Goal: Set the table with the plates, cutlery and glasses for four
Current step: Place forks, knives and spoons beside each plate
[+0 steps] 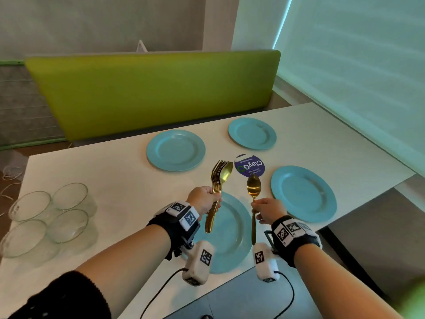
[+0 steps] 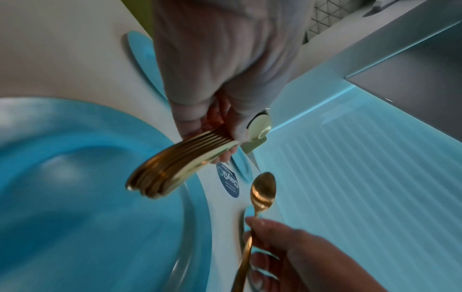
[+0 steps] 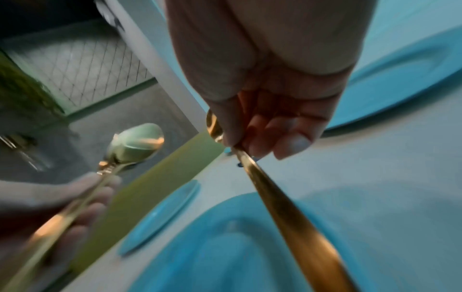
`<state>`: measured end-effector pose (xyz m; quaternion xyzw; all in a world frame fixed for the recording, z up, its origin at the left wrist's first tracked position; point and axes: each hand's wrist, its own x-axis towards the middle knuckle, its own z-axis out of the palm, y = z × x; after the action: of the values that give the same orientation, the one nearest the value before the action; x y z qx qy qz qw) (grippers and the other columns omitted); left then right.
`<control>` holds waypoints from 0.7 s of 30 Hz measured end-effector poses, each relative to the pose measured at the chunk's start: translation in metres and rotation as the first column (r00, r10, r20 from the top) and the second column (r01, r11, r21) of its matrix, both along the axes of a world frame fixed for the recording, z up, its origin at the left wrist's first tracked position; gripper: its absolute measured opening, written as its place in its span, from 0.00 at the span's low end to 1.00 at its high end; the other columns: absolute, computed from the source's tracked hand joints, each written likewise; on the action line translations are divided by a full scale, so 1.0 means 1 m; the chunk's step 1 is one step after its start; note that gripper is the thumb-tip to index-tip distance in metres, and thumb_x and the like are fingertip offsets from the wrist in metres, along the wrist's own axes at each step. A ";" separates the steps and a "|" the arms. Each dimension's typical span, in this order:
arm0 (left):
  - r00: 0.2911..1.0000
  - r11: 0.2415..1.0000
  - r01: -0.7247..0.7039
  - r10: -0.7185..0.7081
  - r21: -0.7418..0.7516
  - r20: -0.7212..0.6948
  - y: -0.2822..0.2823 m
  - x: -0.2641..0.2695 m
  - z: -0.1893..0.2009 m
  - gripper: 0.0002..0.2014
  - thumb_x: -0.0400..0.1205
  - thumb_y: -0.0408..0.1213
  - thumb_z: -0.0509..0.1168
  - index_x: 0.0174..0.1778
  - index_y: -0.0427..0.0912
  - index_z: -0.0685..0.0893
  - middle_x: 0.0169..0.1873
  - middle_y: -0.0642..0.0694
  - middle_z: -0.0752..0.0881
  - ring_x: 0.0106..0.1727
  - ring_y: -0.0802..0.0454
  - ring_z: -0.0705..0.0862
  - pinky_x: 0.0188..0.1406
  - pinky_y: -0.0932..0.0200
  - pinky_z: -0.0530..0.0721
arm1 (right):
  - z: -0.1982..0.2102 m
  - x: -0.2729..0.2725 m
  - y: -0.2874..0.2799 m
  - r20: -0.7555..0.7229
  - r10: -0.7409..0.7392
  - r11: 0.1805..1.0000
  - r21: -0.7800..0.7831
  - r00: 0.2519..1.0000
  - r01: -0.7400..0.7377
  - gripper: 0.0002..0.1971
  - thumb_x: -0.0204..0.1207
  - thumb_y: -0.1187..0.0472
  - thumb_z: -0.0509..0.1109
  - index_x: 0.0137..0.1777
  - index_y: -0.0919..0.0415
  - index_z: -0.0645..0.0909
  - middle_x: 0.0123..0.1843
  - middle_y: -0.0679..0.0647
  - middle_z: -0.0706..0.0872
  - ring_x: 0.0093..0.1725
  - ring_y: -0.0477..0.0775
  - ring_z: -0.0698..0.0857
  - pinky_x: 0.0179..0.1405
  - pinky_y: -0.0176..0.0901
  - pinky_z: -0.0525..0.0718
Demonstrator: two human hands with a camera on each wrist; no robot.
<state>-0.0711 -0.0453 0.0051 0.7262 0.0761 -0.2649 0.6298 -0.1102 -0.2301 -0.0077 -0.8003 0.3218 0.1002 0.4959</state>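
My left hand (image 1: 205, 199) grips a bundle of gold cutlery (image 1: 218, 180), forks and spoons fanned upward, above the near blue plate (image 1: 230, 236). The bundle's handles (image 2: 175, 173) show in the left wrist view. My right hand (image 1: 266, 210) pinches a single gold spoon (image 1: 253, 187) by its neck, bowl up, handle (image 3: 287, 213) hanging down over the same plate. Three more blue plates lie on the white table (image 1: 115, 176): far left (image 1: 176, 150), far right (image 1: 252, 133), and right (image 1: 303, 193). Several clear glasses (image 1: 49, 217) stand grouped at the table's left.
A round purple sticker (image 1: 249, 166) lies at the table's middle between the plates. A green bench back (image 1: 156, 93) runs behind the table. A blind-covered window (image 1: 356, 65) is on the right. The table's near edge drops to grey floor (image 1: 230, 300).
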 end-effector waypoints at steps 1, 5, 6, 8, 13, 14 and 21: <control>1.000 1.000 -0.021 0.021 0.002 0.004 -0.005 0.003 -0.002 0.11 0.82 0.27 0.62 0.33 0.40 0.79 0.29 0.43 0.81 0.30 0.51 0.79 0.33 0.60 0.82 | -0.005 0.002 -0.012 -0.051 0.032 0.998 -0.057 0.998 -0.035 0.05 0.79 0.64 0.67 0.41 0.61 0.82 0.35 0.55 0.84 0.29 0.51 0.78 0.34 0.41 0.81; 0.997 0.997 -0.069 0.067 0.045 0.035 -0.017 0.010 -0.011 0.12 0.82 0.28 0.63 0.32 0.41 0.80 0.29 0.43 0.82 0.30 0.50 0.80 0.42 0.55 0.83 | -0.023 0.009 -0.036 -0.216 0.162 0.945 -0.248 0.963 -0.215 0.05 0.77 0.59 0.68 0.46 0.57 0.85 0.43 0.55 0.86 0.40 0.55 0.83 0.52 0.47 0.86; 0.997 0.995 -0.076 0.074 0.061 0.037 -0.018 0.011 -0.013 0.12 0.81 0.29 0.63 0.32 0.41 0.80 0.28 0.44 0.82 0.30 0.50 0.80 0.42 0.55 0.83 | -0.026 0.011 -0.038 -0.236 0.189 0.931 -0.265 0.953 -0.250 0.04 0.77 0.59 0.68 0.45 0.55 0.84 0.43 0.55 0.86 0.41 0.54 0.83 0.54 0.48 0.87; 0.995 0.992 -0.090 0.087 0.084 0.039 -0.020 0.014 -0.016 0.12 0.81 0.30 0.64 0.31 0.42 0.81 0.25 0.47 0.84 0.31 0.49 0.81 0.48 0.51 0.84 | -0.031 0.017 -0.038 -0.271 0.229 0.908 -0.287 0.935 -0.305 0.03 0.76 0.58 0.68 0.44 0.54 0.84 0.43 0.54 0.85 0.42 0.54 0.82 0.56 0.47 0.87; 0.990 0.985 -0.139 0.138 0.103 0.016 -0.023 0.016 -0.019 0.10 0.81 0.31 0.65 0.33 0.45 0.82 0.28 0.46 0.85 0.36 0.46 0.83 0.58 0.45 0.84 | -0.037 0.022 -0.032 -0.308 0.289 0.872 -0.306 0.906 -0.382 0.11 0.75 0.60 0.67 0.51 0.59 0.89 0.50 0.57 0.90 0.46 0.55 0.85 0.54 0.45 0.86; 0.989 0.984 -0.146 0.146 0.103 0.015 -0.024 0.016 -0.020 0.10 0.81 0.31 0.65 0.33 0.45 0.82 0.28 0.46 0.85 0.36 0.46 0.83 0.58 0.45 0.84 | -0.039 0.023 -0.031 -0.297 0.284 0.878 -0.301 0.911 -0.372 0.10 0.74 0.61 0.67 0.49 0.59 0.90 0.50 0.56 0.91 0.47 0.55 0.87 0.54 0.45 0.87; 0.988 0.984 -0.156 0.157 0.081 -0.006 -0.031 0.020 -0.025 0.10 0.81 0.30 0.64 0.34 0.43 0.82 0.30 0.44 0.84 0.39 0.44 0.83 0.60 0.39 0.84 | -0.040 0.030 -0.024 -0.249 0.256 0.882 -0.336 0.934 -0.331 0.11 0.71 0.64 0.65 0.44 0.64 0.90 0.46 0.60 0.91 0.50 0.59 0.89 0.54 0.48 0.88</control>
<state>-0.0508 -0.0760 -0.0195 0.7411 0.1474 -0.2156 0.6185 -0.0802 -0.2541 -0.0479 -0.9054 0.2569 0.1903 0.2793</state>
